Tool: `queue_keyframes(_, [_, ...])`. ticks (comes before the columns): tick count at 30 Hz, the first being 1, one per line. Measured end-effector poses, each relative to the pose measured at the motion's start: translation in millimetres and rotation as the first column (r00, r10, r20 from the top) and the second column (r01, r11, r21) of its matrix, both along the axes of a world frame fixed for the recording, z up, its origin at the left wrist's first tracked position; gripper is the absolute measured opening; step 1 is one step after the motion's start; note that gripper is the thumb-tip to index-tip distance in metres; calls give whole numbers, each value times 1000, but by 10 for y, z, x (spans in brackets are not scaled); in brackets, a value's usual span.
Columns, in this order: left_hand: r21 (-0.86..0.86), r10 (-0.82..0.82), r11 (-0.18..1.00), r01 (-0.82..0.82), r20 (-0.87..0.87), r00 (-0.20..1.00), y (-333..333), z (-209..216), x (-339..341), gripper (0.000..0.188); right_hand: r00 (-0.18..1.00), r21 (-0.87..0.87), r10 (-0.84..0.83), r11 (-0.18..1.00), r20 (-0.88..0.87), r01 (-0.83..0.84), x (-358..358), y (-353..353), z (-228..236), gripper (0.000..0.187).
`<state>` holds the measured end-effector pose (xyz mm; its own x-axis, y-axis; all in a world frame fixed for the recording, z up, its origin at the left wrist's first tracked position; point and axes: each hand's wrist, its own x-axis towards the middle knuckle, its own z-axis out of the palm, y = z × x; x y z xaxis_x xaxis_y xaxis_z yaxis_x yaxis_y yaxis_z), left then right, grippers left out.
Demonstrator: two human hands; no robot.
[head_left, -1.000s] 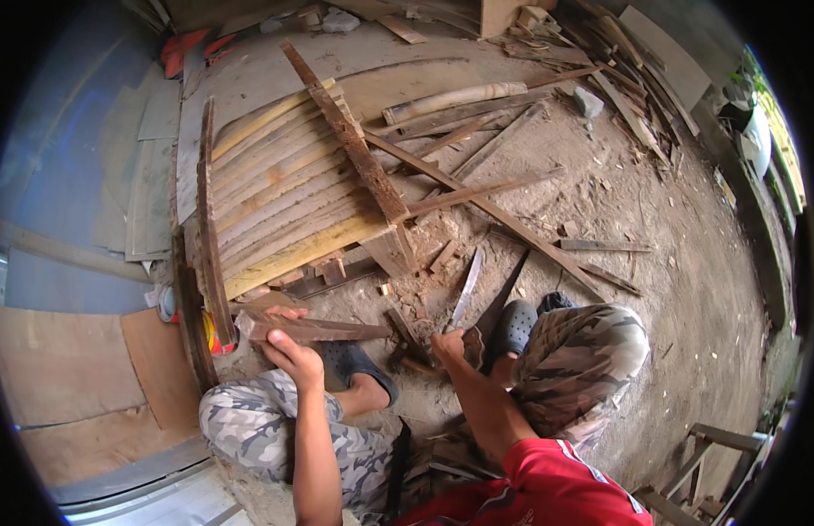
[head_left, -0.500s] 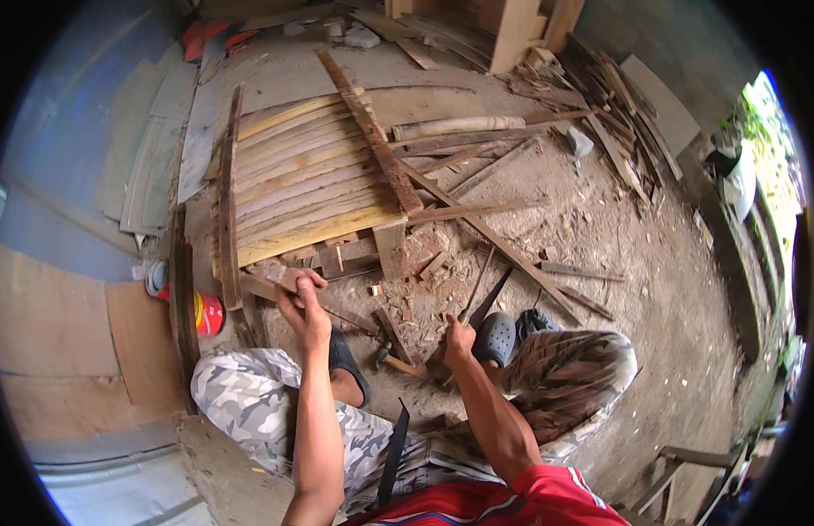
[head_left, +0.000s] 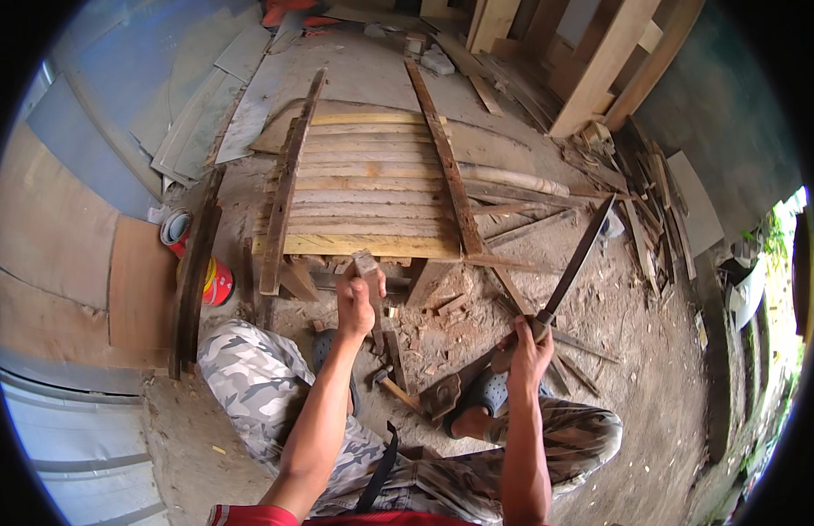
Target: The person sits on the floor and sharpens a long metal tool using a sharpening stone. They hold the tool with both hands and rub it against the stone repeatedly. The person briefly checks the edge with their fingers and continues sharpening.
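The slatted panel (head_left: 372, 184) looked largely laid out: its slats (head_left: 363, 210) lay side by side in a row, with one dark rail (head_left: 296, 180) along its left side and another dark rail (head_left: 442, 156) along its right, though whether anything was fastened could not be told. The piece of wood (head_left: 364, 262) was held up just off the panel's near edge, not joined to it, so work on that piece seemed unfinished. The left hand (head_left: 359, 302) had its grip closed around it; the right hand (head_left: 528, 351), out beyond the panel's near right corner, gripped the handle of a long blade (head_left: 580, 256). The blade was raised well apart from the piece, so no cutting was under way. Chips (head_left: 415, 337) on the floor (head_left: 670, 421) near the panel's front suggested some cutting was done. A hammer (head_left: 400, 391) lay nearer the person than the panel, untouched.
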<state>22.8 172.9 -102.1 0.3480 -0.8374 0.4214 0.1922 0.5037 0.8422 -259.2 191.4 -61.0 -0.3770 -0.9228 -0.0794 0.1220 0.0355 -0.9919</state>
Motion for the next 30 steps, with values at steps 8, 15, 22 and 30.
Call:
queue_keyframes(8, [42, -77, 996, 74, 84, 993, -143, 520, 3, 54, 864, 89, 435, 900, -252, -427, 142, 120, 717, 24])
queue_keyframes(15, [375, -182, 901, 217, -128, 975, -264, 790, 3, 35, 817, 118, 526, 850, -235, -513, 549, 103, 640, 33])
queue_keyframes(22, [380, -203, 898, 223, -94, 975, -332, 695, 13, 50, 803, 120, 536, 843, -259, -524, 823, 21, 611, 33])
queue_keyframes(30, [332, -350, 907, 258, 254, 902, -420, 646, 11, 65, 769, 127, 527, 845, -361, -520, 961, -53, 691, 33])
